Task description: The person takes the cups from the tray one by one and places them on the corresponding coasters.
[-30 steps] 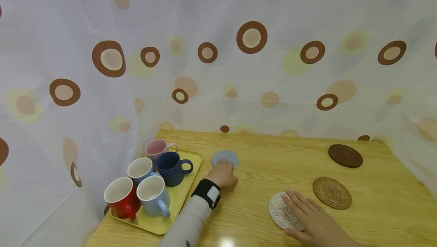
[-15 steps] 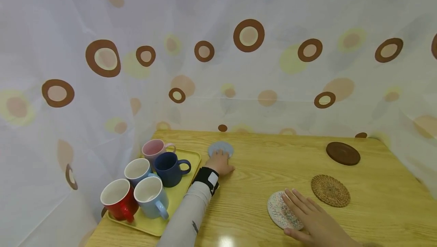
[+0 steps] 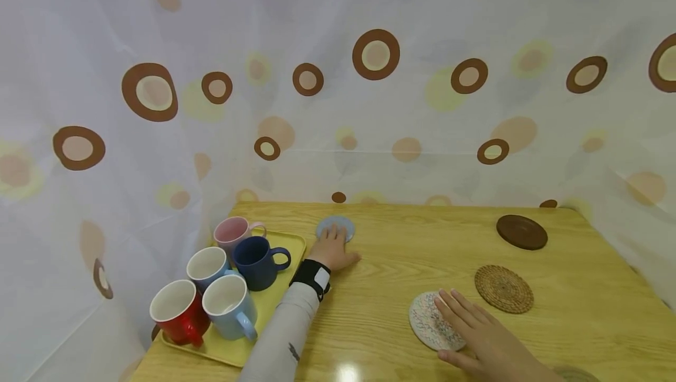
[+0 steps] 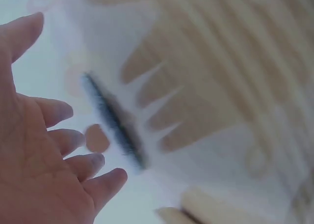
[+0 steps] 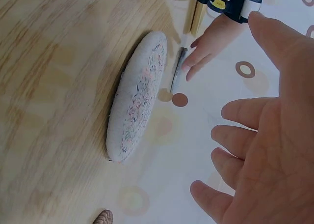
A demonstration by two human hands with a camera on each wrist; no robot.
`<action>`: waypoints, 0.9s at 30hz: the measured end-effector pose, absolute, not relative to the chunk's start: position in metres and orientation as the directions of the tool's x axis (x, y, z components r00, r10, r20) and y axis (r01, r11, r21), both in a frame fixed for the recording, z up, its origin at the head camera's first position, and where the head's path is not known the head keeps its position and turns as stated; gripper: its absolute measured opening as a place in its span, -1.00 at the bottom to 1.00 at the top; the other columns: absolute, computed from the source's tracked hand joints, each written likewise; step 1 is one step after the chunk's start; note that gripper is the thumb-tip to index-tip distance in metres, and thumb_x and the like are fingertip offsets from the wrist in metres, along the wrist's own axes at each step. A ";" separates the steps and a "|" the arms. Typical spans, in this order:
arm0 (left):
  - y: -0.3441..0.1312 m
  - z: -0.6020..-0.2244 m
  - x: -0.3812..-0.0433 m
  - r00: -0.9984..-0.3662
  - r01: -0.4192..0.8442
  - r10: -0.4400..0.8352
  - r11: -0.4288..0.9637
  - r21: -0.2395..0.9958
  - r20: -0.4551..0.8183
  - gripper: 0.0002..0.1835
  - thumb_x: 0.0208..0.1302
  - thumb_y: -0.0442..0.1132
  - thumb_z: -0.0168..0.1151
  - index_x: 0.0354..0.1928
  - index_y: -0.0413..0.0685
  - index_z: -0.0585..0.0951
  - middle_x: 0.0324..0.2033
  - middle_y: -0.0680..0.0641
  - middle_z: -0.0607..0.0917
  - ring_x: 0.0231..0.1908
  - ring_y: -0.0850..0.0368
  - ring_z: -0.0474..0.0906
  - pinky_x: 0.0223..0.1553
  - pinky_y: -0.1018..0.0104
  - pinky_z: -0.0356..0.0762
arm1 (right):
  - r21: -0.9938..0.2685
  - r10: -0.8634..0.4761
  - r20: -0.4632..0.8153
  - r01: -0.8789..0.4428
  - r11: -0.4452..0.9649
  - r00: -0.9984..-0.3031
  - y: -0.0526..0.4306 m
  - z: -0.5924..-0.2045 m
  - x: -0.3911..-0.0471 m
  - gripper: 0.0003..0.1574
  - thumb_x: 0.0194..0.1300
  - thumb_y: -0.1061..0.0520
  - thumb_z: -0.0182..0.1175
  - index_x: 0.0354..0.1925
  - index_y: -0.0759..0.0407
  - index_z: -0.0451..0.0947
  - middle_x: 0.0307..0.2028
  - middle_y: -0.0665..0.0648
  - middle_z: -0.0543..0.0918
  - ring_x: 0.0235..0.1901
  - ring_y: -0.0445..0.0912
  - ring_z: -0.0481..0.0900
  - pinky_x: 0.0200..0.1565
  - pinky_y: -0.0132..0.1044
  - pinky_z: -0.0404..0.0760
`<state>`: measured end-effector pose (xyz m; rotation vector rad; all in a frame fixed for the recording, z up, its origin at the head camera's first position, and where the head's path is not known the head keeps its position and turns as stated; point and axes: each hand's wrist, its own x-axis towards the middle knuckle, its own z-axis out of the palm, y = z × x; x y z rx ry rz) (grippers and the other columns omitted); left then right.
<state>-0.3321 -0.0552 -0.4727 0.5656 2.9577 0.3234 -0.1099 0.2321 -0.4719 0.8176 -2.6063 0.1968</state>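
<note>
My left hand [image 3: 333, 251] hovers at the near edge of a round blue-grey coaster [image 3: 340, 221] at the back left of the table. In the left wrist view, that coaster [image 4: 115, 121] appears edge-on and blurred, with a gap between it and my spread fingers [image 4: 64, 140]. My right hand [image 3: 483, 335] is held over a round white coaster [image 3: 428, 317] with coloured speckles, covering part of its right side. The right wrist view shows the speckled coaster [image 5: 140, 98] flat on the wood, apart from my loosely extended fingers [image 5: 235, 135].
A yellow tray [image 3: 232, 355] at the left bears several mugs, among them a red mug [image 3: 179, 311], a navy mug [image 3: 256, 262] and a pink mug [image 3: 232, 232]. To the right lie a woven coaster [image 3: 504, 289] and a dark brown coaster [image 3: 521, 232]. A patterned curtain [image 3: 406, 176] stands behind.
The blue-grey coaster slid back, away from me, with my left hand, which then spread its thumb and came off it. My right hand kept its place. The head view shifted slightly.
</note>
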 end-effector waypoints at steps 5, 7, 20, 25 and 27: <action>-0.056 -0.466 -0.319 -0.908 0.407 0.418 0.893 0.193 -0.021 -0.11 0.35 0.36 -0.09 0.51 -0.05 0.10 0.52 -0.24 0.02 0.51 -0.21 -0.07 0.47 -0.12 0.06 | -0.046 -0.508 0.402 -0.571 0.820 -0.762 0.229 -0.471 -0.108 0.01 0.18 -0.28 0.28 0.42 0.17 0.24 0.49 -0.17 -0.20 0.46 -0.48 -0.46 0.33 -0.71 -0.50; -0.055 -0.463 -0.312 -0.902 0.424 0.432 0.889 0.172 -0.006 -0.11 0.35 0.39 -0.14 0.52 -0.02 0.08 0.52 -0.24 0.02 0.51 -0.22 -0.07 0.45 -0.16 0.06 | -0.067 -0.502 0.396 -0.569 0.820 -0.769 0.228 -0.471 -0.108 0.00 0.18 -0.27 0.28 0.40 0.19 0.27 0.48 -0.17 -0.18 0.45 -0.50 -0.46 0.31 -0.73 -0.50; -0.059 -0.454 -0.258 -0.851 0.524 0.520 0.851 0.050 0.069 -0.14 0.34 0.44 -0.23 0.53 0.16 0.05 0.54 -0.14 -0.01 0.53 -0.14 -0.14 0.47 -0.18 -0.01 | -0.139 -0.475 0.264 -0.520 0.843 -0.839 0.218 -0.470 -0.106 -0.05 0.22 -0.35 0.20 0.39 0.14 0.31 0.36 0.27 0.38 0.49 -0.19 -0.07 0.24 0.03 0.47; -0.065 -0.457 -0.239 -0.826 0.561 0.557 0.828 0.021 0.086 -0.15 0.33 0.46 -0.25 0.53 0.18 0.06 0.54 -0.11 -0.01 0.54 -0.12 -0.17 0.47 -0.14 0.02 | -0.150 -0.505 0.204 -0.537 0.830 -0.839 0.218 -0.472 -0.106 -0.05 0.25 -0.36 0.17 0.35 0.24 0.34 0.34 0.30 0.39 0.29 0.25 0.38 0.18 0.17 0.47; -0.069 -0.460 -0.231 -0.816 0.575 0.571 0.818 0.027 0.088 -0.16 0.33 0.45 -0.24 0.52 0.18 0.08 0.54 -0.10 -0.01 0.54 -0.12 -0.16 0.47 -0.16 0.03 | -0.147 -0.519 0.189 -0.547 0.824 -0.833 0.218 -0.474 -0.107 -0.05 0.25 -0.35 0.16 0.33 0.29 0.35 0.33 0.32 0.40 0.27 0.29 0.40 0.07 0.26 0.51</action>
